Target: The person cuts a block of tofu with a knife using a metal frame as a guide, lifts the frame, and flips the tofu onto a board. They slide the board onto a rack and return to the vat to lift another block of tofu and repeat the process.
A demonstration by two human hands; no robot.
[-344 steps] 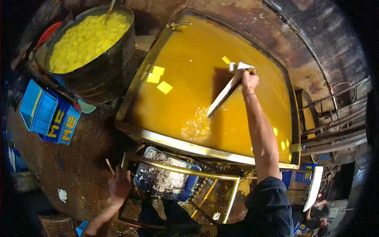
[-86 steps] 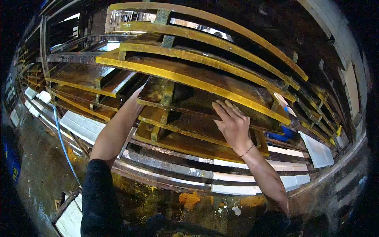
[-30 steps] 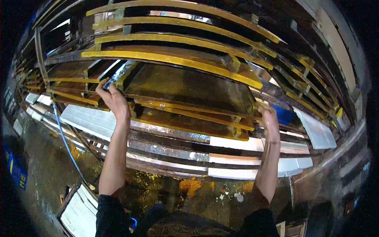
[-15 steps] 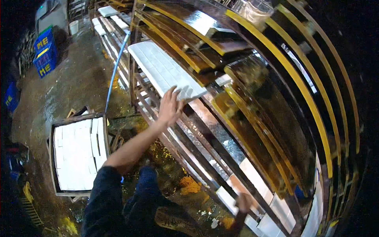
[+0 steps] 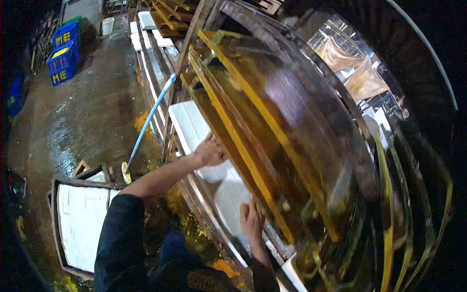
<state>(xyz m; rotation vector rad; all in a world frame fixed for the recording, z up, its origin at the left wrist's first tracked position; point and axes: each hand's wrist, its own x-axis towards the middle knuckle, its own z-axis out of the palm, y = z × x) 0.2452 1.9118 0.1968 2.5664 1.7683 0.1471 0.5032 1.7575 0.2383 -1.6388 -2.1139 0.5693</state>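
A long white slab [image 5: 187, 124], scored into blocks, lies along the wooden rack beneath yellow-edged dark boards. My left hand [image 5: 212, 151] is laid on its middle, fingers stretched toward the lower edge of the nearest yellow-edged board [image 5: 233, 141]. Farther down, my right hand [image 5: 252, 220] is raised at the slab's near part [image 5: 231, 199], with its fingers pointing up and apart beside that board's edge. The board partly hides the slab's far side and comes right up to the fingertips of both hands.
A framed tray of white blocks [image 5: 80, 219] stands on the wet floor to the left. A blue pole [image 5: 151, 119] leans by the rack's post [image 5: 187, 53]. Blue crates [image 5: 63, 58] and a white bucket [image 5: 107, 26] are farther back. More yellow-edged boards [image 5: 386, 219] stand at right.
The view has shifted. My right hand has come up from low on the rack to the slab. My left hand stays on it. The nearest boards now cover more of the slab's far side.
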